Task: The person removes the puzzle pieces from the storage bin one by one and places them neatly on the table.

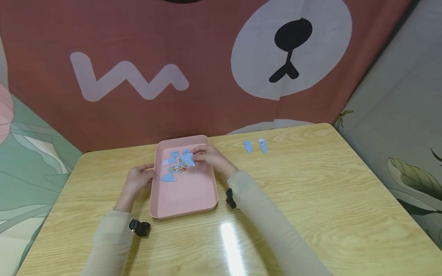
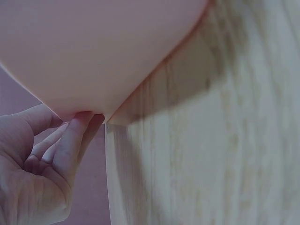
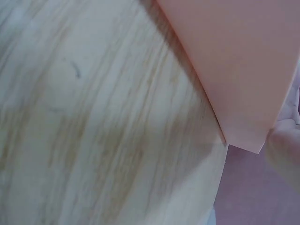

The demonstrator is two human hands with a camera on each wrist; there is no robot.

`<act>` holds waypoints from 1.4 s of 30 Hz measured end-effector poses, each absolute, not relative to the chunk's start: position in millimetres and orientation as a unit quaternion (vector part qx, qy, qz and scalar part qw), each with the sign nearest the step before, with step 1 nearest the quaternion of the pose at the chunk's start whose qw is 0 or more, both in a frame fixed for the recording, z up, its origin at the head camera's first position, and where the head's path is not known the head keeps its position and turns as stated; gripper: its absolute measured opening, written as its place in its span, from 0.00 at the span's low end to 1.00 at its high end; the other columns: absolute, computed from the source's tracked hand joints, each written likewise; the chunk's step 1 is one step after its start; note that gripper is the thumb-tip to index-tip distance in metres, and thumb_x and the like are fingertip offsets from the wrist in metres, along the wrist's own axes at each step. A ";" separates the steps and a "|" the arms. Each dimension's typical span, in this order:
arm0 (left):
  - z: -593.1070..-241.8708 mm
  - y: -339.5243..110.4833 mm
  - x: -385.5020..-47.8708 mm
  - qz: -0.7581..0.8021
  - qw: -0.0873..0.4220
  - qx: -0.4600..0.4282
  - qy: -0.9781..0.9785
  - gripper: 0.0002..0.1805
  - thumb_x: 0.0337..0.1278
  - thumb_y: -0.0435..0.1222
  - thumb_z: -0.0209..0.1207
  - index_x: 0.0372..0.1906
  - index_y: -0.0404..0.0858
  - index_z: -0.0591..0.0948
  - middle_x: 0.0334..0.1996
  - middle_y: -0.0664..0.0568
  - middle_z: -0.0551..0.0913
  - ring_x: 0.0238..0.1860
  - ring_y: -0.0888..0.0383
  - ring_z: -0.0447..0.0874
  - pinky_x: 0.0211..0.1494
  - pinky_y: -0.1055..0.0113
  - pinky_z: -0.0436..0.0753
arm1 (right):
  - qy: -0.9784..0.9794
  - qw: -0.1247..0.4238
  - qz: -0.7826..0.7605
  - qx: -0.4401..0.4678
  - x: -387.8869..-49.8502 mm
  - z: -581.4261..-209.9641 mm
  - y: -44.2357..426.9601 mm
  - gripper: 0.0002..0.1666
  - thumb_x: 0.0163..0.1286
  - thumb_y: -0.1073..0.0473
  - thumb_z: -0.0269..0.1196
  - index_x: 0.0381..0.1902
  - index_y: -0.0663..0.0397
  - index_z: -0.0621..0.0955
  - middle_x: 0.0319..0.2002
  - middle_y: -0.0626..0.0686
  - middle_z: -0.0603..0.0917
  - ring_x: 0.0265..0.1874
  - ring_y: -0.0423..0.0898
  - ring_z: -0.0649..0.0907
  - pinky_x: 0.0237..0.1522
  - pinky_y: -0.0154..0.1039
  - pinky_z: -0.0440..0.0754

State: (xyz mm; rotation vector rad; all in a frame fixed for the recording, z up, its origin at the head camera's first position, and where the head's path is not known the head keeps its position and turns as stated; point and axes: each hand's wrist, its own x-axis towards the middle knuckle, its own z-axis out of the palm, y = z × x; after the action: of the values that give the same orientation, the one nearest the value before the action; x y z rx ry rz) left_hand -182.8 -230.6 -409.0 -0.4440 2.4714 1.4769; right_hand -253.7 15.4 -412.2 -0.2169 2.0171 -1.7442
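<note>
In the head view a pink tray (image 1: pixel 183 195) lies on the wooden table, with several light blue puzzle-like pieces (image 1: pixel 168 177) and a multicoloured patterned one (image 1: pixel 178 168) in its far half. My right hand (image 1: pixel 210 157) reaches over the tray's right wall and pinches a blue piece (image 1: pixel 188 159) between thumb and fingers. At the left wall, my left hand (image 1: pixel 136 179) holds the tray's edge, thumb and fingertips on the rim; the left wrist view shows the fingers (image 2: pixel 70 140) against the tray wall (image 2: pixel 108 70). The right wrist view shows only part of my right hand (image 3: pixel 285 145) behind the tray wall (image 3: pixel 234 70).
Two more blue pieces, one plain (image 1: pixel 248 146) and one with a pale patterned end (image 1: pixel 263 145), lie on the table (image 1: pixel 293 184) to the right of the tray near the back edge. A red cloth (image 1: pixel 145 119) with a printed face hangs behind the table.
</note>
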 end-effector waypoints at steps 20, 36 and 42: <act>-407.6 -227.5 -185.6 0.515 0.107 -0.151 0.837 0.28 0.65 0.33 0.50 0.68 0.28 0.64 0.62 0.30 0.72 0.45 0.61 0.83 0.45 0.70 0.85 | 0.577 0.183 -0.796 -0.019 -262.0 -412.7 26.1 0.09 0.69 0.69 0.55 0.46 0.61 0.75 0.28 0.43 0.77 0.27 0.35 0.79 0.34 0.26 0.82; -407.5 -228.0 -184.2 0.510 0.108 -0.146 0.841 0.28 0.65 0.33 0.49 0.68 0.27 0.64 0.62 0.30 0.72 0.46 0.60 0.83 0.47 0.69 0.85 | 0.571 0.130 -0.810 0.012 -268.7 -423.3 64.3 0.20 0.71 0.67 0.54 0.60 0.69 0.71 0.34 0.42 0.79 0.33 0.35 0.80 0.40 0.26 0.82; -407.4 -228.0 -184.2 0.513 0.107 -0.145 0.839 0.29 0.65 0.34 0.50 0.69 0.28 0.64 0.62 0.30 0.72 0.47 0.59 0.83 0.46 0.70 0.85 | 0.581 0.124 -0.804 0.011 -274.5 -430.2 83.7 0.26 0.71 0.69 0.54 0.65 0.72 0.66 0.32 0.40 0.80 0.31 0.33 0.80 0.37 0.23 0.82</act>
State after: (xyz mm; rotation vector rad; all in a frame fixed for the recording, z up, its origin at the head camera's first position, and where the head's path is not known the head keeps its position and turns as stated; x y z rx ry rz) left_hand -184.2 -228.0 -407.4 -0.4258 2.4712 1.5110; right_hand -274.5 83.7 -430.2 0.0317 1.6946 -2.3445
